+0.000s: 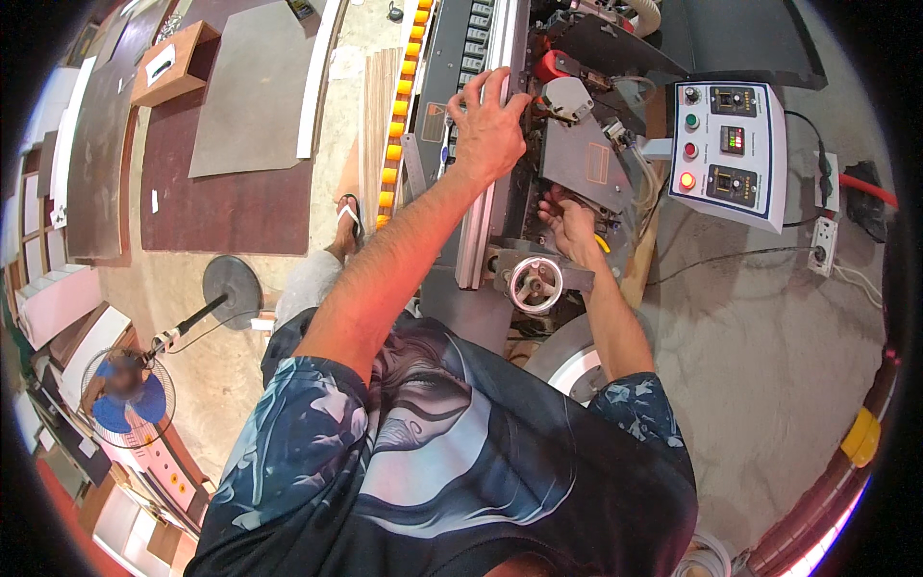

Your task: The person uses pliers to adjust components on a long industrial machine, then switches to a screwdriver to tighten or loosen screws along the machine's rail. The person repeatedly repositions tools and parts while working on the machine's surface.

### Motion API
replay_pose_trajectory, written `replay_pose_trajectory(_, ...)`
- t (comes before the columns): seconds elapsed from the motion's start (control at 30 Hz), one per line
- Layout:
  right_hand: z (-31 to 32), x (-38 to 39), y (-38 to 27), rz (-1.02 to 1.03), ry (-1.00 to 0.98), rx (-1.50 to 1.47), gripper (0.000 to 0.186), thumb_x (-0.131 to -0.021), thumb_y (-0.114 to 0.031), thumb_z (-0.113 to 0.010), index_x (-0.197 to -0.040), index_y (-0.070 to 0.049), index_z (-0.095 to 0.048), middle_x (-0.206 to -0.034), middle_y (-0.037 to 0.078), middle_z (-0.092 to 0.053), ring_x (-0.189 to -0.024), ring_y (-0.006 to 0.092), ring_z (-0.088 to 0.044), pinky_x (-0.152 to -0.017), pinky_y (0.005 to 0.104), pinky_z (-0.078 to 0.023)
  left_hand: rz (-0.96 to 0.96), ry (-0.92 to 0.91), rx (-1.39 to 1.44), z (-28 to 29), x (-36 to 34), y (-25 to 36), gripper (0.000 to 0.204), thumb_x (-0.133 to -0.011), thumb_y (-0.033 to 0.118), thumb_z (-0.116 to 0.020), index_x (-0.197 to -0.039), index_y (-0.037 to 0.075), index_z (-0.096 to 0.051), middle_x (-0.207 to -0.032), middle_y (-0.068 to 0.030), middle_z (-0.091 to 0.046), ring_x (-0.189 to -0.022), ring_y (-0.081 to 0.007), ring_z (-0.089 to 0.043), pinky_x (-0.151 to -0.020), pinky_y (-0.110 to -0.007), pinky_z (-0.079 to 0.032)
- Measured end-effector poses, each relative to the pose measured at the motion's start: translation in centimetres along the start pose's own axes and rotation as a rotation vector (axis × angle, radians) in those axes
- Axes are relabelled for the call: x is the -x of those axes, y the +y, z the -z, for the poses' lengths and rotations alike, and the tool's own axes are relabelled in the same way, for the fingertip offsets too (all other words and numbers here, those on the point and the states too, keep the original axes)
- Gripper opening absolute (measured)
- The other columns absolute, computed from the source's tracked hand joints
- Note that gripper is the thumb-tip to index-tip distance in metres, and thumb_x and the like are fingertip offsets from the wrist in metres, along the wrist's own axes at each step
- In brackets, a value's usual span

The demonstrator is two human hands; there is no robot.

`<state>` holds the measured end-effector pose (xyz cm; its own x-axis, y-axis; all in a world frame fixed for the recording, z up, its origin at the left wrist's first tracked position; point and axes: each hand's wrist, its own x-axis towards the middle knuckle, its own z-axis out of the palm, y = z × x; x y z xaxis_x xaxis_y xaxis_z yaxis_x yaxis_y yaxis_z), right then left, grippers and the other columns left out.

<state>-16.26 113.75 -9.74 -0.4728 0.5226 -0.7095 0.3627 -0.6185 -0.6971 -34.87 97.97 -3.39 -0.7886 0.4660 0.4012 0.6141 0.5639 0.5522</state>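
Note:
My left hand [488, 135] grips the top of the long aluminium rail [470, 255], its fingers bent over it. My right hand [567, 226] reaches into the dark machinery under an angled grey plate [586, 163]; its fingers are curled, and what they touch is unclear. A small yellow item [601, 242] lies by my right wrist. Below it is a chrome handwheel [536, 285]. A slim silver and blue item [444, 154] lies left of my left hand, near a row of orange rollers [391, 154].
A white control box [726, 197] with buttons stands at right, above a power strip [822, 245] and cables. At left are a standing fan [130, 385], large panels [245, 106] and a wooden box [173, 62]. My sandalled foot [346, 216] is beside the rollers.

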Motion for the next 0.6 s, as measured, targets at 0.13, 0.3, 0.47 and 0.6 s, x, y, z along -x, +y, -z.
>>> replay_pose_trajectory(0.13,0.4,-0.6,0.2,-0.002,0.007,0.049,0.021,-0.098,-0.001,-0.054,-0.116,-0.001,-0.066,-0.099,0.012,-0.070,-0.081,0.0238,-0.068,-0.070,0.0364,-0.060,0.003,-0.007,0.012,0.0,0.0,0.0,0.044,-0.083,0.004,-0.071,-0.123,0.020,-0.075,-0.156,-0.0112,-0.045,-0.145,-0.0377,-0.037,-0.112,-0.065,-0.032)
replay_pose_trajectory(0.3,0.5,-1.1,0.0,-0.064,0.015,0.072,0.021,-0.098,-0.006,-0.053,-0.114,-0.005,-0.065,-0.092,0.010,-0.068,-0.073,0.0200,-0.062,-0.065,0.0359,-0.055,0.007,-0.021,0.008,0.3,0.0,0.0,0.045,-0.082,0.003,-0.071,-0.123,0.020,-0.075,-0.156,-0.0112,-0.045,-0.146,-0.0374,-0.036,-0.112,-0.065,-0.032)
replay_pose_trajectory(0.47,1.0,-2.1,0.6,-0.106,0.093,0.040,0.017,-0.099,-0.007,-0.051,-0.110,-0.005,-0.063,-0.085,0.006,-0.063,-0.071,0.0196,-0.058,-0.067,0.0375,-0.053,0.002,-0.032,0.003,0.2,0.0,0.4,0.045,-0.082,0.004,-0.072,-0.124,0.021,-0.075,-0.157,-0.0100,-0.045,-0.147,-0.0371,-0.036,-0.112,-0.064,-0.032)
replay_pose_trajectory(0.6,3.5,1.3,-0.7,-0.081,-0.115,0.238,0.014,-0.101,-0.018,-0.065,-0.104,-0.004,-0.067,-0.088,0.006,-0.066,-0.079,0.0200,-0.066,-0.072,0.0383,-0.056,0.004,-0.033,-0.025,0.0,0.0,0.0,0.043,-0.084,0.007,-0.072,-0.124,0.024,-0.075,-0.157,-0.0085,-0.045,-0.146,-0.0363,-0.036,-0.110,-0.065,-0.033)
